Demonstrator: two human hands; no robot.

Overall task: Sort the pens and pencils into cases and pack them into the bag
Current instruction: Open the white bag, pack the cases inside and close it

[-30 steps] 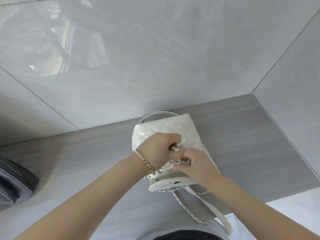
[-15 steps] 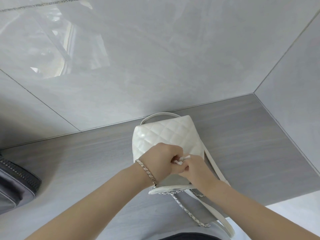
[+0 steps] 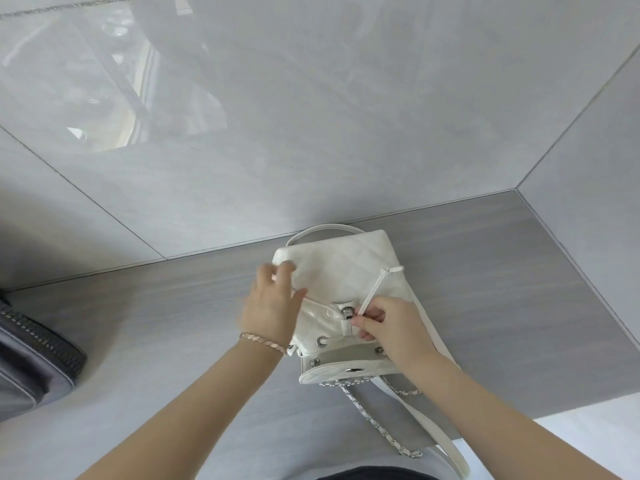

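Note:
A white quilted bag stands on the grey counter, its flap thrown back toward the wall. My left hand grips the left edge of the flap. My right hand pinches the white drawstring cord at the silver toggle over the bag's mouth; the cord runs up and right to its tipped end. The bag's mouth is gathered. No pens, pencils or cases show; what is inside the bag is hidden.
A dark grey zipped bag lies at the left edge. Chain straps and a white strap trail off the counter's front edge. Glossy grey wall tiles rise behind and to the right.
My hands have come apart. The left one went from the drawstring to the flap's left edge. The right one keeps the cord, which now stretches up and right.

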